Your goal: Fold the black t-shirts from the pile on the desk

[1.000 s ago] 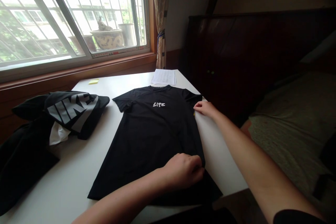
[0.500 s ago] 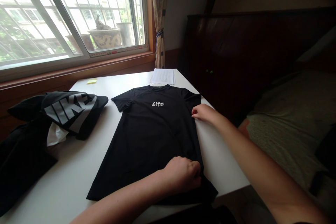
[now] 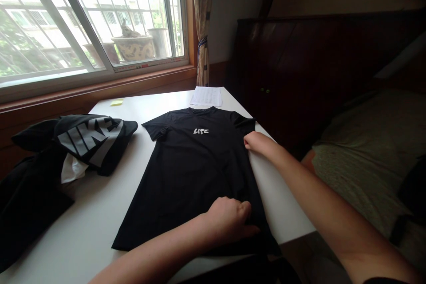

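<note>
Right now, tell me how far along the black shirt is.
The black shirt is already spread out on the white table, print up. In hand is its right side: the right hand at the edge below a sleeve, the left hand nearer the hem. Any folding seems left to do, since both sleeves stick out.

Home room, patterned curtain (image 3: pixel 203 22), barred window (image 3: pixel 100 17)

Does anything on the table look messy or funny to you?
Yes, the dark clothes on the left side of the table look bunched up, with something white poking out. The black T-shirt beside them is spread nearly flat.
</note>
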### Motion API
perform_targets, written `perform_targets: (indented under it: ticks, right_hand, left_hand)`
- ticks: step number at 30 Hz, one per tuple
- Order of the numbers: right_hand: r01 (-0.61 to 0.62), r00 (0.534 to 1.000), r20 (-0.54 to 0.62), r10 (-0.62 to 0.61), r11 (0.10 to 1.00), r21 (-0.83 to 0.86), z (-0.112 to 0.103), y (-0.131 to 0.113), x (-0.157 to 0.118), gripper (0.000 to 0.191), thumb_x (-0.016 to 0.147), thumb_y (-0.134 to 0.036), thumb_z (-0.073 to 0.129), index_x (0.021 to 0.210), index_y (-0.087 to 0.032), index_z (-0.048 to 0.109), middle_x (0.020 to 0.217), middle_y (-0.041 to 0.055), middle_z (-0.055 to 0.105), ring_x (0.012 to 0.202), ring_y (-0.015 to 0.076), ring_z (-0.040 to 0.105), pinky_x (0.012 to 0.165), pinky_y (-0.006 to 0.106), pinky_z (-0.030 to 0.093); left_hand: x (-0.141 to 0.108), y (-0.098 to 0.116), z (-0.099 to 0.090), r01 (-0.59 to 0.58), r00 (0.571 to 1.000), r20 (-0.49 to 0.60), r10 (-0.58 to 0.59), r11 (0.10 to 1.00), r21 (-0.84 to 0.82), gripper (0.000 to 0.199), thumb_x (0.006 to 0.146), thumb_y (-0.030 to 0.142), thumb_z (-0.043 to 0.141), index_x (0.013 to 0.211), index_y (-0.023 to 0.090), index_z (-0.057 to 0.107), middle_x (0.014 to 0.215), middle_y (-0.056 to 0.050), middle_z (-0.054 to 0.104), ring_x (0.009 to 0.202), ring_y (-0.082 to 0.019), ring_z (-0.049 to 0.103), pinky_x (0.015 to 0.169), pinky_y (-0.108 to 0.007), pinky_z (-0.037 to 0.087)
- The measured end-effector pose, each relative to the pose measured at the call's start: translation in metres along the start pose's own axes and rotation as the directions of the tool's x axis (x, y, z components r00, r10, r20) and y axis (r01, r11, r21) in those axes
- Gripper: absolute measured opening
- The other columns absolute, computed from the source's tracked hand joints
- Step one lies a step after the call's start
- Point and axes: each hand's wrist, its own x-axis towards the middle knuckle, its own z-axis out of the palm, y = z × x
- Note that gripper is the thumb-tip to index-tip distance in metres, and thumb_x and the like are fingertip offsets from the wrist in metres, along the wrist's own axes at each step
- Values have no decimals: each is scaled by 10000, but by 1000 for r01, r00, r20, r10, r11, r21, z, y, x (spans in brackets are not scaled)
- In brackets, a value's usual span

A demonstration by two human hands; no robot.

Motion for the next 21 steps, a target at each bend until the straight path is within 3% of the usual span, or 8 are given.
perform_targets:
  ticks: [3,7,11,16,21]
  right_hand:
    - [5,999,-36,-3,999,36,7,10,-1,56,763,-168,716,724,-203,734,742,71,718,732,216,659,651,273,425]
    - [7,996,-89,1,996,90,18,29,-3,68,811,-224,677,808,-208,742,841,52,747,785,200,668,666,256,420]
    - [-26,990,-126,61,964,263,31,45,-8,122,838,-291,642,815,-206,728,791,22,741,739,173,665,649,238,421]
    - [-55,989,-110,94,947,315,35,45,-12,100,816,-279,652,807,-211,725,771,12,739,741,172,665,662,230,428]
    - [-82,989,-92,112,955,286,28,37,-12,89,809,-266,661,787,-213,729,763,21,736,738,178,664,651,232,419]
  left_hand:
    - [-7,1,-5,28,999,-30,-26,996,82,485,867,641,644,1083,210,587,870,-65,740,741,-295,738,635,-361,566]
    - [-20,-2,-21,30,998,-55,-20,981,194,314,911,428,663,1085,191,555,878,-54,714,697,-268,729,588,-341,555]
    - [-30,-9,-34,-9,997,-73,29,964,264,147,906,242,617,1033,185,566,883,-42,673,645,-223,699,534,-305,522]
    - [-25,-13,-30,-94,990,-76,120,955,281,83,877,178,600,957,198,586,869,-18,644,609,-200,668,499,-303,496]
    - [-23,-13,-25,-154,978,-91,187,946,284,52,941,202,552,939,196,604,919,-24,633,686,-185,656,532,-297,494]
